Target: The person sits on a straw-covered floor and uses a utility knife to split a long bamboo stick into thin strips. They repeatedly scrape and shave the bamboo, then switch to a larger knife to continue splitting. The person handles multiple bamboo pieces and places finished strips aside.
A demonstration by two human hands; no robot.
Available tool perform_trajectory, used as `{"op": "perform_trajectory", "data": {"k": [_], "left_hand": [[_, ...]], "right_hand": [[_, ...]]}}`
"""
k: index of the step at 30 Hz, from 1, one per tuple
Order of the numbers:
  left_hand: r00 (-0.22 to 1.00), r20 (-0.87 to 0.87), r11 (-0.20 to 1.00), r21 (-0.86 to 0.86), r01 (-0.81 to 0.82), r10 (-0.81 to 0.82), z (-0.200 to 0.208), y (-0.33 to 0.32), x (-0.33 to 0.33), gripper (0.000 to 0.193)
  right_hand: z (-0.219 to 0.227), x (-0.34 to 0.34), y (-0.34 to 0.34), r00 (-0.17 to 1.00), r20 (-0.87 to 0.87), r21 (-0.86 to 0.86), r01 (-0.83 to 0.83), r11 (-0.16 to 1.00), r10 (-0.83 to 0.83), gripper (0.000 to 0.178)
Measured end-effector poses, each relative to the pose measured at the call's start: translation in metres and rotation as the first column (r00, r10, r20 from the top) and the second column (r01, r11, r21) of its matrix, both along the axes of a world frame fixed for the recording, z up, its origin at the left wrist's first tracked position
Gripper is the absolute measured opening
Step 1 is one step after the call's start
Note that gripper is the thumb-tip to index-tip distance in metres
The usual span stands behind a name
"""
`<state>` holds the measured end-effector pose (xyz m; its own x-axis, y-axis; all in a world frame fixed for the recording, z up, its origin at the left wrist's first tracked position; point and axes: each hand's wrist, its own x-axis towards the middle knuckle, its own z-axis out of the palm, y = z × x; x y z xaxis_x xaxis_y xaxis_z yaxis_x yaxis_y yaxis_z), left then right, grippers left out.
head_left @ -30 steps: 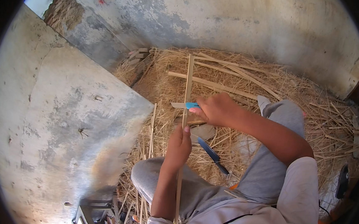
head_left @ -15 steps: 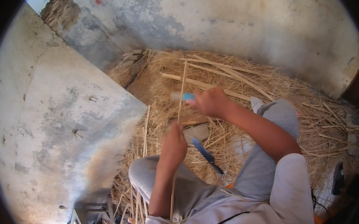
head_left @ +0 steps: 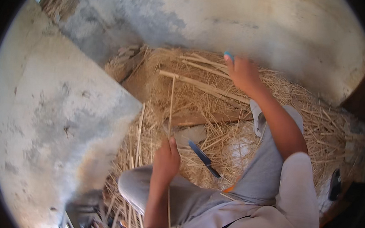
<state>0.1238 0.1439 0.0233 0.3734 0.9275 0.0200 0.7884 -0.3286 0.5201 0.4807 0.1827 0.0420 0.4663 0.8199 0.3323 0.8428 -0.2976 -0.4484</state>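
Observation:
My left hand (head_left: 166, 160) is closed around a thin bamboo strip (head_left: 171, 107), which stands lengthwise in front of me and passes down below my fist. Away from the strip, at the far right, my right hand (head_left: 243, 74) is raised and closed on a blue-handled knife (head_left: 229, 56). Only a bit of blue shows past its thumb; the blade cannot be made out. Between my legs lies a second knife (head_left: 201, 152), with a dark blade and black handle, touched by neither hand.
Straw-like shavings (head_left: 150, 84) cover the floor. Longer split strips (head_left: 205, 86) lie along the far side, near a flat wooden board (head_left: 209, 118) and a grey stone (head_left: 191, 134). A low wall (head_left: 59, 118) rises at the left. A dark sandal (head_left: 335, 184) lies at the right.
My right hand has lifted the blue-handled knife off the strip and moved far and right. The left hand, still gripping the strip, sits slightly lower and further left in view.

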Motion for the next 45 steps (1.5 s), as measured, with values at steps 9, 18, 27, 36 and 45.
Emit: {"op": "perform_trajectory", "data": {"k": [9, 18, 27, 36, 45], "left_hand": [[0.887, 0.435, 0.944, -0.329, -0.003, 0.154, -0.029, 0.020, 0.022, 0.037], [0.967, 0.255, 0.999, 0.031, -0.028, 0.019, -0.005, 0.004, 0.040, 0.037], [0.974, 0.226, 1.000, 0.000, -0.030, 0.029, 0.000, 0.003, 0.036, 0.033], [0.946, 0.317, 0.992, -0.085, 0.093, -0.062, -0.003, -0.021, 0.021, 0.041], [0.944, 0.320, 0.996, -0.016, 0.090, -0.080, 0.000, -0.004, 0.022, 0.035]], "right_hand": [[-0.023, -0.117, -0.043, 0.787, -0.063, 0.051, -0.612, 0.790, 0.614, 0.048], [-0.025, -0.123, -0.029, 0.798, -0.025, -0.050, -0.602, 0.797, 0.602, 0.056], [-0.038, -0.112, -0.011, 0.806, 0.118, -0.055, -0.578, 0.814, 0.580, 0.060], [-0.018, 0.035, 0.026, 0.947, -0.298, -0.084, 0.094, 0.992, -0.115, 0.072], [-0.005, -0.121, -0.038, 0.846, -0.234, -0.131, -0.517, 0.846, 0.480, 0.065]]}}
